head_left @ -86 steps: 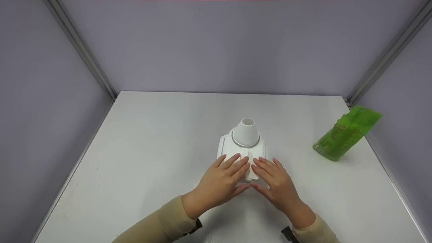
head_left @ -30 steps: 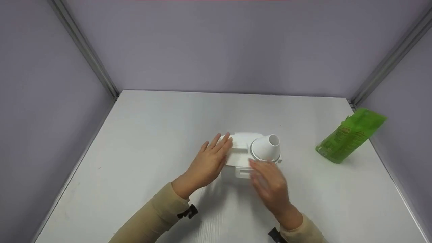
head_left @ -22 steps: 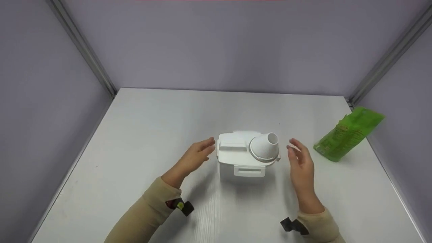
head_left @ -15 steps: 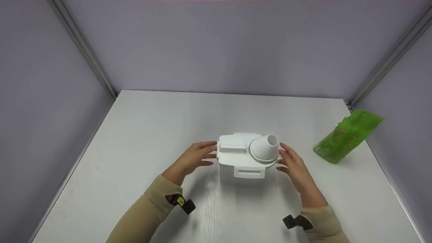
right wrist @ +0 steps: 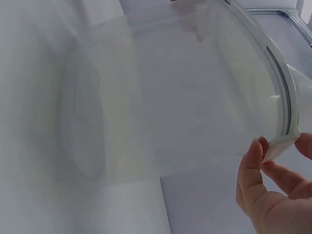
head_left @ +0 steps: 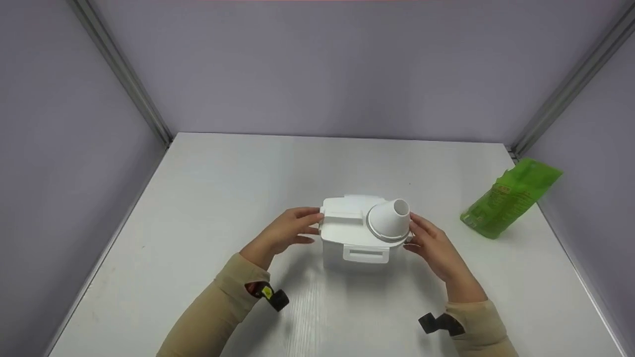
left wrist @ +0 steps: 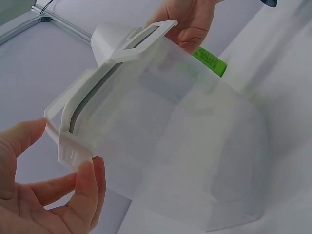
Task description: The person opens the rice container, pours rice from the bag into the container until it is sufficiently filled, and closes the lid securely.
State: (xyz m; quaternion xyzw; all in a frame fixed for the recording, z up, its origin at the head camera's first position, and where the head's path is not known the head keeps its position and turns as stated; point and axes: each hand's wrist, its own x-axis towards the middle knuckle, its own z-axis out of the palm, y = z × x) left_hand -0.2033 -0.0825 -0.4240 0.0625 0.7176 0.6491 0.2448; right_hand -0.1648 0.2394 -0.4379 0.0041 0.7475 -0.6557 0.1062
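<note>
A clear plastic food storage container (left wrist: 170, 141) stands upright on the table, with a white lid (head_left: 342, 234) on it. The lid carries a raised handle bar (head_left: 342, 216) and a white conical cup (head_left: 387, 220). My left hand (head_left: 285, 232) pinches the left side latch (left wrist: 73, 152), fingers curled under it and thumb at the lid's edge. On the opposite side my right hand (head_left: 436, 250) pinches the right latch (right wrist: 279, 148) between fingertips and thumb. The front latch (head_left: 367, 254) sticks outward from the lid.
A green pouch (head_left: 511, 198) with a torn top stands at the right of the white table (head_left: 223, 188). Grey panels (head_left: 317, 69) close off the back and both sides. Black wrist mounts (head_left: 279, 300) sit on the sleeves.
The container was turned, bringing its cup from the back to the right. My hands left its top, spread apart, then closed in on the two side latches.
</note>
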